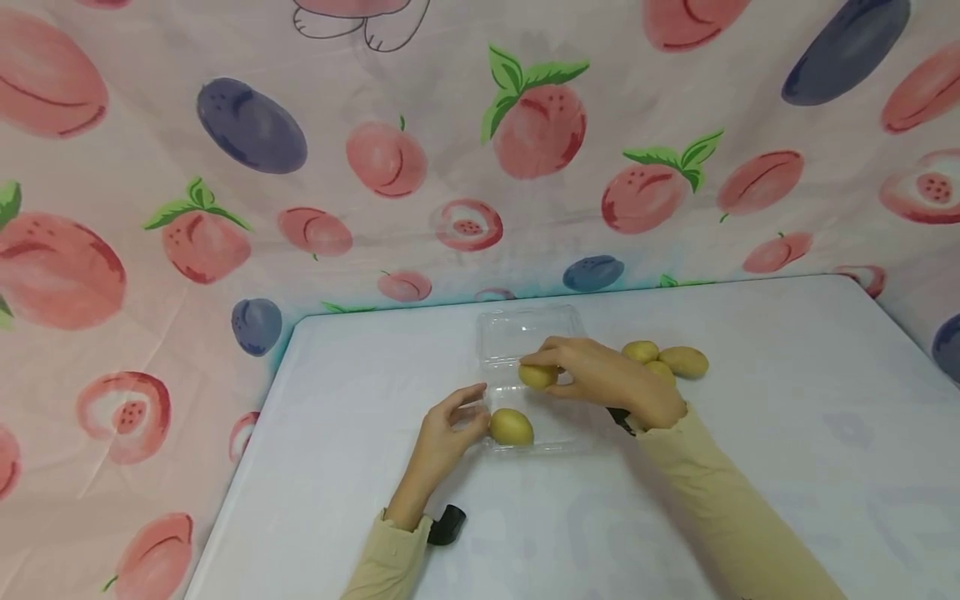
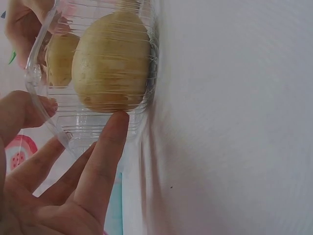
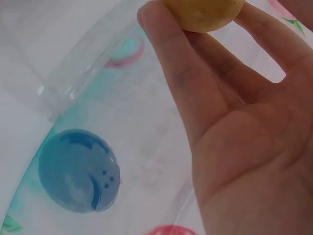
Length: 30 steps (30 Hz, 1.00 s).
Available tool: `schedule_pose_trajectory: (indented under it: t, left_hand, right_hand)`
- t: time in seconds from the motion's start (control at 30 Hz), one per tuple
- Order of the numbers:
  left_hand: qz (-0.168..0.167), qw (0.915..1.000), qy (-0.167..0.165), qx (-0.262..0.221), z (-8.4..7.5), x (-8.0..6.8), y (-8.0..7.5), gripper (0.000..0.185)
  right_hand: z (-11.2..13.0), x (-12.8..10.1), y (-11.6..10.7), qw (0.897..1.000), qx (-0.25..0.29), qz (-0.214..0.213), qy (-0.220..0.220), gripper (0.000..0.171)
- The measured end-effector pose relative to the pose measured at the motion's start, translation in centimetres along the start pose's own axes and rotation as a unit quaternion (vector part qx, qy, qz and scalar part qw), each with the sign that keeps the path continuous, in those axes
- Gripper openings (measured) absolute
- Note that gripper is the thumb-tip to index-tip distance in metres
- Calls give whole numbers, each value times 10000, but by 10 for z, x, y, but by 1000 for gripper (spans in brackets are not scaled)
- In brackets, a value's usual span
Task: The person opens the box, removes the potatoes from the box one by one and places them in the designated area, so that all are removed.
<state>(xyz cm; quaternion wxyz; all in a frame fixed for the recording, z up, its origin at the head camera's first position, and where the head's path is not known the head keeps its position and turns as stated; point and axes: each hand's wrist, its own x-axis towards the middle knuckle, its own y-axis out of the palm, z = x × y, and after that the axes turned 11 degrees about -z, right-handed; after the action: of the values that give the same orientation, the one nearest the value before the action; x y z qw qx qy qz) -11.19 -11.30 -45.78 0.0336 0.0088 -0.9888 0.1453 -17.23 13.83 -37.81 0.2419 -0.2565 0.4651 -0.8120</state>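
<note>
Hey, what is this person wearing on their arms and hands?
Both arms wear long pale yellow sleeves ending at the wrists. The left hand and right hand are bare, no gloves. A small black device sits at the left wrist, another at the right.

Right hand [image 3: 244,132] fingertips pinch yellow potato [image 3: 204,13]; clear lid [image 3: 83,73] beside.

Left hand [image 1: 448,433] lies loosely extended, right hand [image 1: 600,375] reaches forward—fingertips apparently pinching.

Counted: five potatoes — one in clear clamshell box [image 1: 525,333], one held over it, three loose on tabletop [image 1: 750,467]; two hands.
</note>
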Motion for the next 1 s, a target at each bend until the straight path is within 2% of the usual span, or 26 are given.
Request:
schedule_pose_trajectory:
  t: [0.43,1.0]
  left_hand:
    - [-27,10000,-3,-51,1,1,0,44]
    - [-3,9999,-53,-90,0,0,-1,44]
  right_hand:
    - [-8,-15,-10,9997,-83,-172,169,48]
    - [-14,-37,-17,9981,-193,-569,156,45]
